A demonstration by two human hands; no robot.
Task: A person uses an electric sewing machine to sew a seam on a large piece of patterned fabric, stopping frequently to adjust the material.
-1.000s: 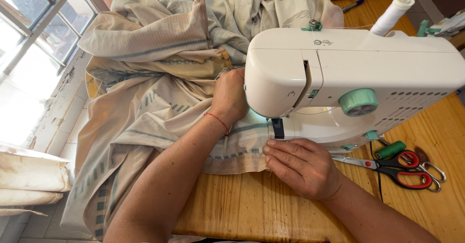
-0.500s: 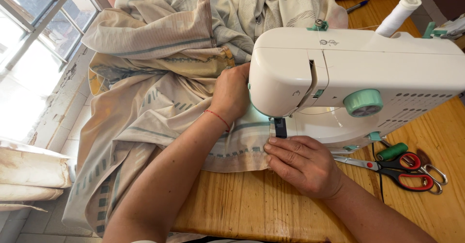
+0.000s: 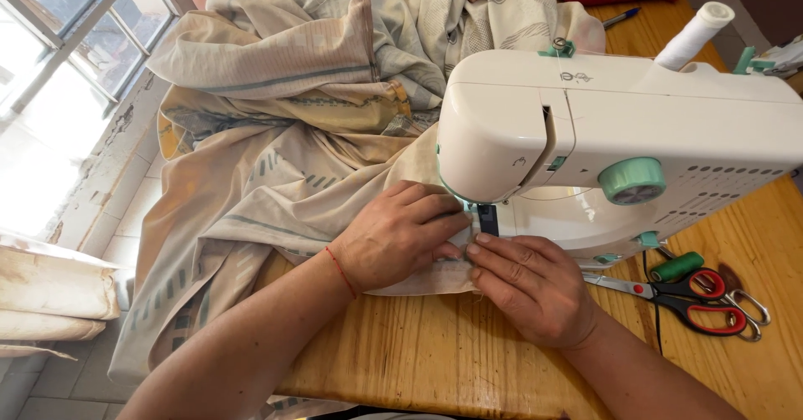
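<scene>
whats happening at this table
A person is sewing at a white sewing machine on a wooden table. Both hands press pale striped fabric flat by the presser foot: the left hand on the cloth beside the needle, the right hand just in front. Red-handled scissors and a green thread spool lie to the right.

Bright daylight from blown-out window (image 3: 50, 77) at left, soft shadows, sharp focus, slight edge distortion
</scene>
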